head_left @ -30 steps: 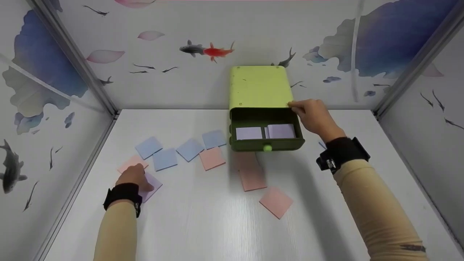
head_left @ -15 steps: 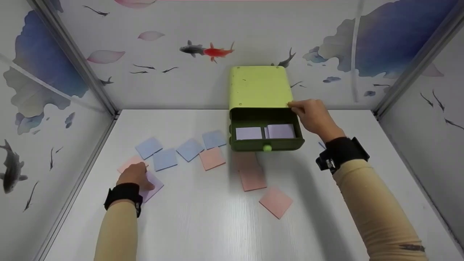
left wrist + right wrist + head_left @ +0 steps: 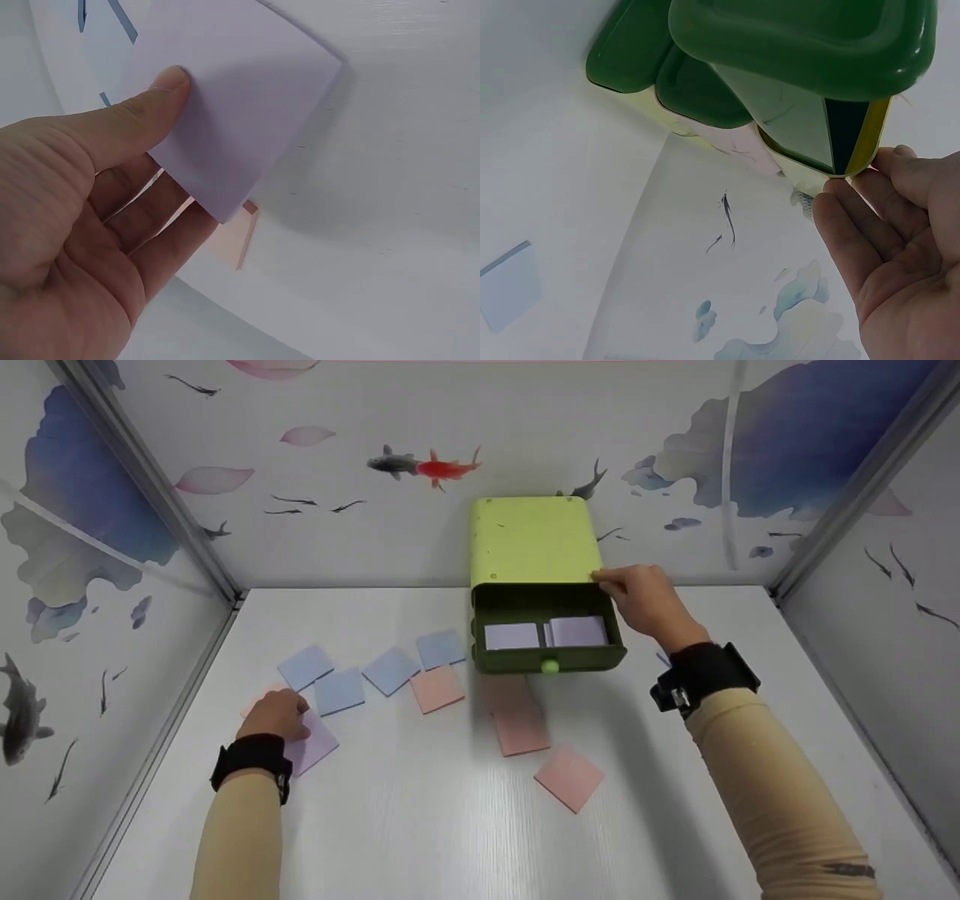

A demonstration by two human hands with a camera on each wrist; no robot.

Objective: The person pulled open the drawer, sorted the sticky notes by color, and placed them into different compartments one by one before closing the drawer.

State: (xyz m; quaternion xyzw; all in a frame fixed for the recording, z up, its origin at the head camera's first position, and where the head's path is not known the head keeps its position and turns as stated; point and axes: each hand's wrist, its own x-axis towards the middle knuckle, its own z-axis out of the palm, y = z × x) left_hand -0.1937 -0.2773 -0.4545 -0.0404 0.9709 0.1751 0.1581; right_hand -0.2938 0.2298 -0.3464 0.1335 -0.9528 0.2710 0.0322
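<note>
In the head view, my left hand [image 3: 271, 716] is at the left of the table, gripping a square purple sticky note pad [image 3: 318, 746]. The left wrist view shows the thumb on the pad's upper face near one corner, the other fingers underneath, and a shadow beside it. My right hand [image 3: 649, 604] holds the front right corner of a yellow-green drawer unit [image 3: 534, 540] between thumb and fingertips. Its top drawer [image 3: 510, 662] is pulled out, with purple pads [image 3: 578, 631] inside in two stacks. Lower green drawer fronts [image 3: 705, 90] appear in the right wrist view.
Several blue pads [image 3: 340, 691] lie left of the drawer unit. Pink pads [image 3: 437, 688] are scattered near them and in front of the drawer, one partly under my left hand. Another blue pad [image 3: 510, 289] lies by my right wrist. Patterned walls [image 3: 337, 540] enclose the table.
My left hand has shifted slightly up and away, and more of the purple pad shows beside it. The right hand stays at the drawer unit's corner; the head view has shifted a little.
</note>
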